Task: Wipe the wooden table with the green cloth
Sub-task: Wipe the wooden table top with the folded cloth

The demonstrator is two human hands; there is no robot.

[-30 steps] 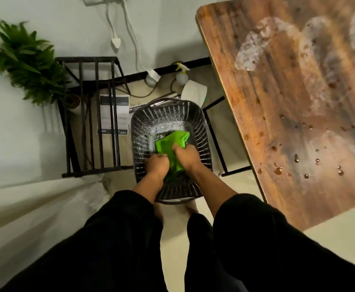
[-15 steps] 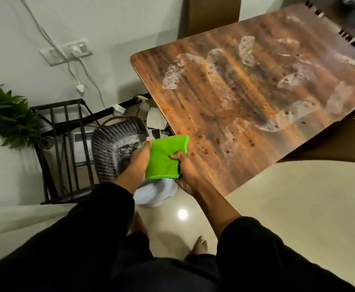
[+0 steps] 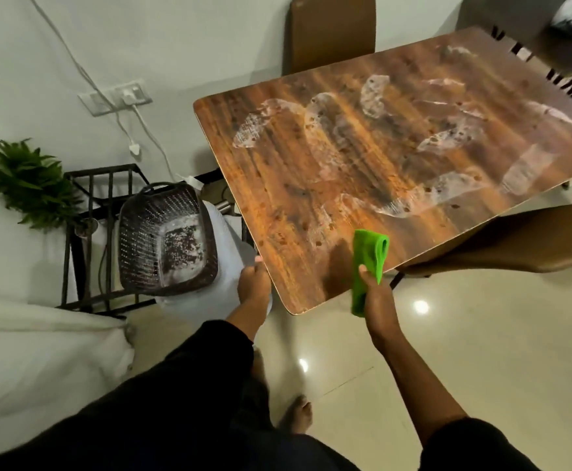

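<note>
No text, label or number seems readable anywhere in this dim, wide view.

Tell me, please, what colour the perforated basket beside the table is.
Dark brown, nearly black: the basket, clearest in the head view.

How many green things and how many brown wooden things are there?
Green: 2, the green cloth and the plant.
Brown wooden: 3, the wooden table, the chair back behind it, and the chair on the right.
Total: 5.
</note>
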